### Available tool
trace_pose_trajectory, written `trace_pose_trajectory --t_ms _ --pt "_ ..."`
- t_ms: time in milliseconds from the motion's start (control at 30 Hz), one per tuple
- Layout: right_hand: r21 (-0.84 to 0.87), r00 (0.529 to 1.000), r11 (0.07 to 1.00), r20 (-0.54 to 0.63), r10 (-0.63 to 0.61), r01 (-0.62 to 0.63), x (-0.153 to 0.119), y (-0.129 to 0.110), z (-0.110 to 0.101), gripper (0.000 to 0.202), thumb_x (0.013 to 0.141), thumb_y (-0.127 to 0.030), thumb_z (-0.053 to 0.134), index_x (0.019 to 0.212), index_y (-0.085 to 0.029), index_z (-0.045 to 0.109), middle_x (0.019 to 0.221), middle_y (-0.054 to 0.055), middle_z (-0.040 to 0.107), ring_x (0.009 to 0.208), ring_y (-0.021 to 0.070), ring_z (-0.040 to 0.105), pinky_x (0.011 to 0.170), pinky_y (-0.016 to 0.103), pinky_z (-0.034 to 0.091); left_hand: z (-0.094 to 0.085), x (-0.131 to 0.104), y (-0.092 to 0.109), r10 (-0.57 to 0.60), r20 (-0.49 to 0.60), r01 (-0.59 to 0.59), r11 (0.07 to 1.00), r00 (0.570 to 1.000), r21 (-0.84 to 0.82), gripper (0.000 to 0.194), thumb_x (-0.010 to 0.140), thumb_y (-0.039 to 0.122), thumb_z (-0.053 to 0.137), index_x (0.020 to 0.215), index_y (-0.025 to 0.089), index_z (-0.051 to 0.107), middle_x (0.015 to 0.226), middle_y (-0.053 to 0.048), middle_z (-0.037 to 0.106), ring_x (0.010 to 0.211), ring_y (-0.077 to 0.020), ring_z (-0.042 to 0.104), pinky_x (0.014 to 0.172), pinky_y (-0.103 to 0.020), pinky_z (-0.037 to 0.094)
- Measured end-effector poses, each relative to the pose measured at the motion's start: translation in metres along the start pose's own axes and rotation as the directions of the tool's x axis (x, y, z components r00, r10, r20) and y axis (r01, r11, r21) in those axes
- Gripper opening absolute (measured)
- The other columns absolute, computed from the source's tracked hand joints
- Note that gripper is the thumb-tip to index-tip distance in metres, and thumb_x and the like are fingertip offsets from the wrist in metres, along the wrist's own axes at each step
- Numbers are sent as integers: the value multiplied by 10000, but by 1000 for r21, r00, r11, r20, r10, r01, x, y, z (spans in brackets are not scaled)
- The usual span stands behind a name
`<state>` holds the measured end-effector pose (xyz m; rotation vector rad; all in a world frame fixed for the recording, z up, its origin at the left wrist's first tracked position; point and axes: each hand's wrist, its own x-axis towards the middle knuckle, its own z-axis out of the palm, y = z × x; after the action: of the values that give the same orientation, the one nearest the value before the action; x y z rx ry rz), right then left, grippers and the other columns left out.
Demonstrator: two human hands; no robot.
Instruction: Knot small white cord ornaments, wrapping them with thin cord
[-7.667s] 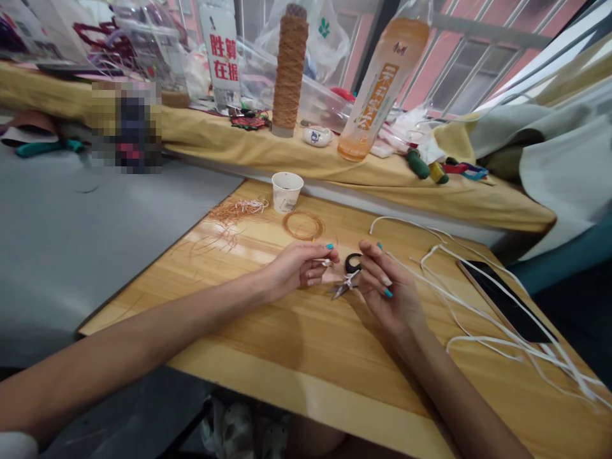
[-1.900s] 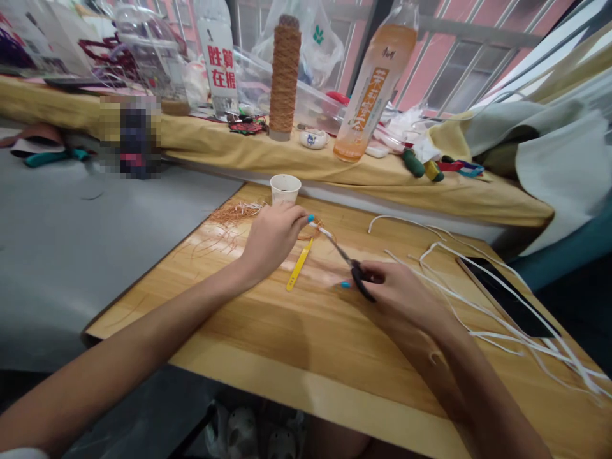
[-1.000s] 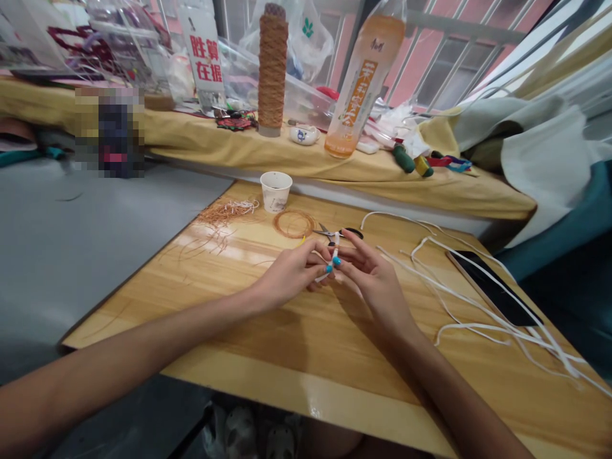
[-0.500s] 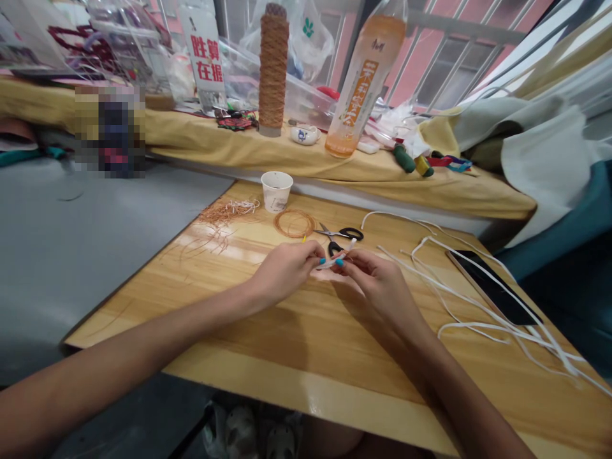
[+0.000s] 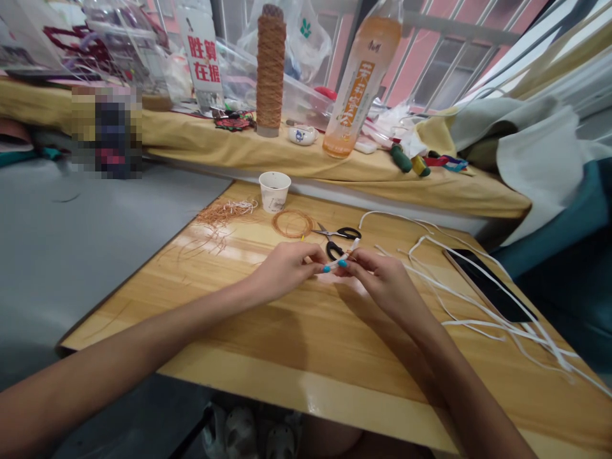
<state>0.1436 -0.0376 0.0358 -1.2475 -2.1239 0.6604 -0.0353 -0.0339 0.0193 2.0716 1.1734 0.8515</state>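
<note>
Soft window light — glossy tabletop glare, dim floor, stretched edges.

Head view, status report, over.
Left hand and right hand pinching short white cord. Scissors lying with blades spread, just beyond the fingers. Possible snag there.

Wears bright turquoise polish (image 5: 342,262) on a nail of the left hand (image 5: 287,271) and right hand (image 5: 385,274), plus pale, dark-patched footwear (image 5: 240,432).
</note>
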Motion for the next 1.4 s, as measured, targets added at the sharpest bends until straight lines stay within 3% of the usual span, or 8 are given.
trace_pose_trajectory --t_ms 133,200,367,600,767,1000,1233,1400 --pt "-181 994 977 4 -110 109 0 -1 -8 147 766 -153 467 661 -165 570 638 9 639 571 105 554 539 196 375 -6 4 2 -3 -34 -3 982 999 -191 91 701 187 527 689 162 614 813 -7 622 776 -119 539 699 -224 390" --pt "-234 990 962 17 -143 143 0 -2 -10 149 765 -135 468 657 -163 568 618 5 628 551 97 540 521 188 359 -6 6 0 -79 -3 75 960 997 -270 95 678 224 551 664 157 617 720 -1 607 710 -114 529 656 -225 386" --pt "-278 984 944 54 -169 178 0 0 -10 169 787 -152 446 667 -165 564 620 5 621 550 96 537 519 186 354 -3 9 -8 -279 176 329 783 944 -528 133 637 255 581 657 128 615 538 18 526 511 -69 451 498 -192 340" --pt "-302 978 930 67 -197 208 -1 2 -10 169 786 -161 435 681 -160 567 655 21 624 590 109 535 543 199 357 -9 9 -7 -311 259 401 611 914 -682 115 611 219 619 652 112 632 525 14 518 440 -33 379 431 -175 281" --pt "-255 991 958 6 -132 130 -2 -6 -5 156 755 -196 465 638 -167 565 583 2 582 516 100 486 509 203 351 -12 8 -5 -276 314 418 584 908 -696 101 629 205 611 655 110 633 523 14 515 442 -29 379 433 -173 274" --pt "-28 999 1000 -33 3 -4 -1 -4 5 189 794 -233 417 752 -169 590 703 31 653 633 135 582 586 225 405 -7 5 -5 -234 391 448 605 890 -659 119 649 226 587 696 118 605 533 21 519 421 -29 377 416 -179 242" --pt "-200 999 979 -17 29 -32 -1 8 11 242 782 -209 394 671 -161 603 619 35 625 548 131 531 538 223 355 -11 4 3 -223 452 495 544 864 -677 92 670 202 555 687 114 577 494 31 479 429 -30 375 428 -173 240" --pt "-155 997 986 -62 48 -57 -1 9 14 237 764 -207 414 615 -167 594 582 19 609 526 122 521 521 217 350 -14 4 6 -222 411 460 566 884 -684 83 685 186 532 663 113 567 494 32 470 446 -35 380 438 -176 263"
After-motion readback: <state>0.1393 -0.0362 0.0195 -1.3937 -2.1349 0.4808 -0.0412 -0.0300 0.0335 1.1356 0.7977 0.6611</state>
